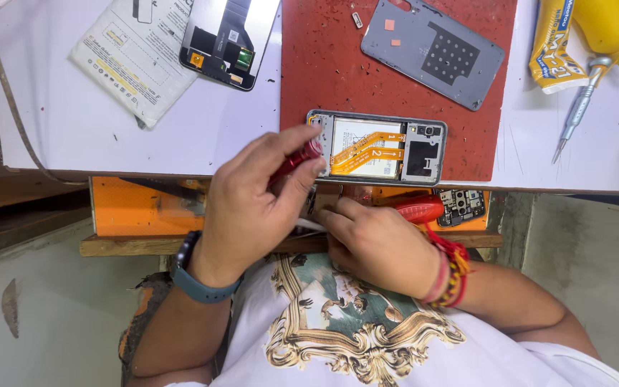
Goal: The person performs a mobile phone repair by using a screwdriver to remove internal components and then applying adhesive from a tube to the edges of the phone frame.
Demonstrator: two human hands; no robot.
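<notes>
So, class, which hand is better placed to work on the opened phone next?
Probably the left: the left hand grips the red screwdriver right at the opened phone, while the right hand rests lower, by the table edge, off the phone.

Left hand (252,197) clenched, right hand (377,244) palm-down, fingers curled.

Left wrist: blue-grey watch (198,281) with dark face. Right wrist: red and yellow thread bracelets (451,274). White tee (367,344) with gold baroque print and teal patches. Bare forearms, no sleeves.
</notes>
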